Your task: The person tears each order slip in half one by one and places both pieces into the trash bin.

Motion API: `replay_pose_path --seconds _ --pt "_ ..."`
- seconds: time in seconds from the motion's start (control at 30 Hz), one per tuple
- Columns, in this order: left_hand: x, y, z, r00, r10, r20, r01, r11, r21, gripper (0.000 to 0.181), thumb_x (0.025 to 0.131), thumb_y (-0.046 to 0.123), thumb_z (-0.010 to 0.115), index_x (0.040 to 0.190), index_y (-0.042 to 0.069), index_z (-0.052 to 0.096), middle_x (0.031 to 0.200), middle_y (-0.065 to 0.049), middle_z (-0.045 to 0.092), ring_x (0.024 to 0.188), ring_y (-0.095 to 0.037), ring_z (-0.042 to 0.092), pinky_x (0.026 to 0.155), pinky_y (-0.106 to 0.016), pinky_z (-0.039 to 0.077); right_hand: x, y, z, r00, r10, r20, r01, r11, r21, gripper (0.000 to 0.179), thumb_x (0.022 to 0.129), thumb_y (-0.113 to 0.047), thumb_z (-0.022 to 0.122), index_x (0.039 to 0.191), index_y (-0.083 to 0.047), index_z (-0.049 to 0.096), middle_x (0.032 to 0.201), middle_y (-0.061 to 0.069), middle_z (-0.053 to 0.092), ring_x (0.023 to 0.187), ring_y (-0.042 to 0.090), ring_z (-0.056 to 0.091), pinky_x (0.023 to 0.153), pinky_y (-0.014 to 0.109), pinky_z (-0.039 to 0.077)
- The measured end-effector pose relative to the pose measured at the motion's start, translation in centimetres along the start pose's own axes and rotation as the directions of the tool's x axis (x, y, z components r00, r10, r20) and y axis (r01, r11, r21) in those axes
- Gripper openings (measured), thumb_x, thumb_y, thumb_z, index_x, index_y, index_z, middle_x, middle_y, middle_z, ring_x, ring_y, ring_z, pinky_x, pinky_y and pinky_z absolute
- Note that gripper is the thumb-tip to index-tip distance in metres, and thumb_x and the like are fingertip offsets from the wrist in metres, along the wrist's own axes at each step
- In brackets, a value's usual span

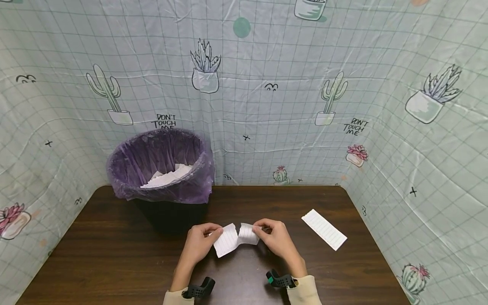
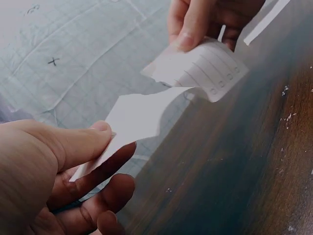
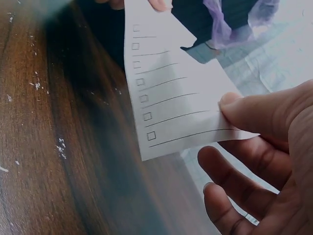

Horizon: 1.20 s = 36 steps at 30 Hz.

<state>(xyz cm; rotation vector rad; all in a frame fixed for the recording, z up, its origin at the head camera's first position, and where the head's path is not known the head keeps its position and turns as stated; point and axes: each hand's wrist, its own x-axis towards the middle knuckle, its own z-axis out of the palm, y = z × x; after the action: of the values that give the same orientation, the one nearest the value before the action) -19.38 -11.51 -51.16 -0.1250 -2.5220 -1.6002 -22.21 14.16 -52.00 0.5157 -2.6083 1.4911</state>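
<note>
A lined paper strip with small checkboxes (image 3: 171, 98) is partly torn across its middle, its halves still joined along the near edge. My left hand (image 1: 200, 242) pinches one half (image 2: 139, 115) between thumb and fingers. On the other side my right hand (image 1: 277, 238) pinches the second half (image 1: 248, 234) the same way. The paper is held up over the table, and the tear opens as a notch on its far edge. In the right wrist view the left fingertips (image 3: 159, 4) show only at the top.
A black bin with a purple liner (image 1: 162, 195) stands at the back left, holding several white paper pieces (image 1: 167, 177). Another lined paper strip (image 1: 324, 229) lies on the brown wooden table (image 1: 114, 254) at the right. A patterned cloth (image 1: 259, 127) surrounds the table's back and sides.
</note>
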Motion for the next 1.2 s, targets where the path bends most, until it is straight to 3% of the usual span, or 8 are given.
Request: replay_pose_path --seconds 0.57,1.2 --pt "-0.06 -0.15 -0.25 1.000 0.007 -0.021 -0.007 1.000 0.006 0.005 0.092 0.007 0.075 0.092 0.004 0.080 0.081 -0.005 0.076 0.069 -0.005 0.065 0.067 -0.022 0.053 0.02 0.12 -0.45 1.000 -0.009 -0.015 0.009 1.000 0.005 0.007 0.094 -0.014 0.075 0.091 -0.008 0.076 0.081 -0.001 0.072 0.068 0.002 0.058 0.063 0.022 0.050" --pt "-0.04 -0.27 -0.39 1.000 -0.003 -0.009 0.003 1.000 0.026 0.007 0.092 0.008 0.075 0.093 0.004 0.080 0.082 -0.005 0.077 0.072 -0.007 0.065 0.068 -0.022 0.053 0.00 0.24 -0.81 0.999 0.026 -0.020 -0.026 1.000 -0.004 0.006 0.094 -0.014 0.076 0.091 -0.008 0.077 0.082 -0.001 0.073 0.069 0.003 0.058 0.064 0.022 0.050"
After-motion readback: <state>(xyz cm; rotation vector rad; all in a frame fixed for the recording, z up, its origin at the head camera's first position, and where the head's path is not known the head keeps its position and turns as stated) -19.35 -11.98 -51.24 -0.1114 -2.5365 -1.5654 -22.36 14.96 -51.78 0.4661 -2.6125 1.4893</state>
